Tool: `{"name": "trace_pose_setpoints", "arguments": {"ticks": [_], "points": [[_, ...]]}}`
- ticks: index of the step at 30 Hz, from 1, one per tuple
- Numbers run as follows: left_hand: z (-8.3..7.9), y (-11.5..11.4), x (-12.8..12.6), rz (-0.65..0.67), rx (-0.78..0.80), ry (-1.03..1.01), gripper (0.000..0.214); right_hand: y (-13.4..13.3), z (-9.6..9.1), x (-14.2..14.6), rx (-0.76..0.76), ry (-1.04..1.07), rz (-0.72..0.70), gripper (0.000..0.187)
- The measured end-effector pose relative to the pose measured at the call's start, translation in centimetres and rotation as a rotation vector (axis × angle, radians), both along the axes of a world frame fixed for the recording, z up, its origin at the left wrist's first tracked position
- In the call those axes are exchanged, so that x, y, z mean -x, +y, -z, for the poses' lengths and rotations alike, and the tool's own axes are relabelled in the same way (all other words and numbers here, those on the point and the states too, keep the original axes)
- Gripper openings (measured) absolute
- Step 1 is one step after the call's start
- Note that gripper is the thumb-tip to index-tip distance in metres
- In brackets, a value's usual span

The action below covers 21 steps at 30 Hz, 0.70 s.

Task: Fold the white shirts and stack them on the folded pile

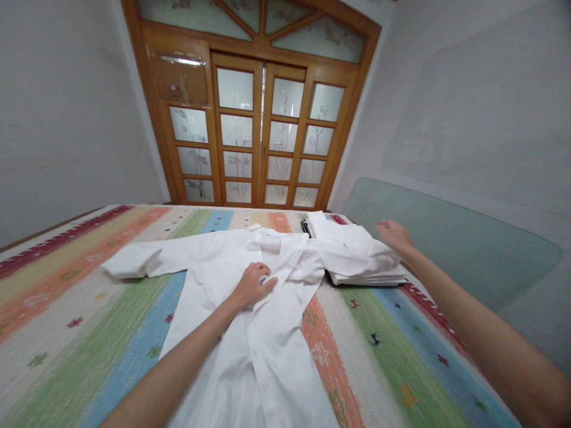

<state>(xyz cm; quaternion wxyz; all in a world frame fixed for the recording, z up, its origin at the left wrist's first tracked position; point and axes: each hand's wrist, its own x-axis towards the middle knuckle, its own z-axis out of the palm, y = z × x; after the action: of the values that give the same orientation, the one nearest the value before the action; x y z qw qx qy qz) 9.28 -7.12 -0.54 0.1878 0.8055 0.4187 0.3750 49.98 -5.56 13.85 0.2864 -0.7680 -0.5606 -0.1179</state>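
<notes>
A white button-up shirt (214,315) lies spread front up, its collar toward the far side and its lower end toward me. My left hand (255,286) is on the shirt's chest by the button placket, its fingers curled on the fabric with the thumb to the right. One sleeve (172,255) stretches left and ends in a wide folded cuff. The other sleeve (348,254) reaches right, across a stack of folded clothes (370,279). Just above that sleeve's end is my right hand (395,236), fingers together, with no cloth visible in them.
Beneath everything is a bed with a striped, patterned cover (120,333). A pale green headboard-like panel (446,232) runs along the right wall. Wooden doors with glass panes (259,131) stand beyond the far edge, and a plain wall (66,107) rises on the left.
</notes>
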Motion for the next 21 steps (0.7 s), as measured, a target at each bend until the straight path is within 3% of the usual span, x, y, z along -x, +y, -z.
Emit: {"name": "trace_pose_setpoints", "arguments": {"ticks": [3,8,13,21], "points": [[0.2,-0.1,0.1,-0.002,-0.024,0.061,0.032,0.8,1.1,4.4,0.064,0.016,-0.096,0.023],[0.4,-0.2,0.2,0.016,-0.016,0.133,0.044,0.8,3.1,13.6,0.311,0.063,-0.509,0.027],[0.5,-0.3,0.2,0.037,-0.013,0.157,0.059,1.1,6.0,20.0,0.428,-0.118,-0.574,0.042],[0.4,-0.4,0.4,0.064,0.065,0.241,0.082,4.1,8.7,24.0,0.313,-0.090,-0.472,0.046]]}}
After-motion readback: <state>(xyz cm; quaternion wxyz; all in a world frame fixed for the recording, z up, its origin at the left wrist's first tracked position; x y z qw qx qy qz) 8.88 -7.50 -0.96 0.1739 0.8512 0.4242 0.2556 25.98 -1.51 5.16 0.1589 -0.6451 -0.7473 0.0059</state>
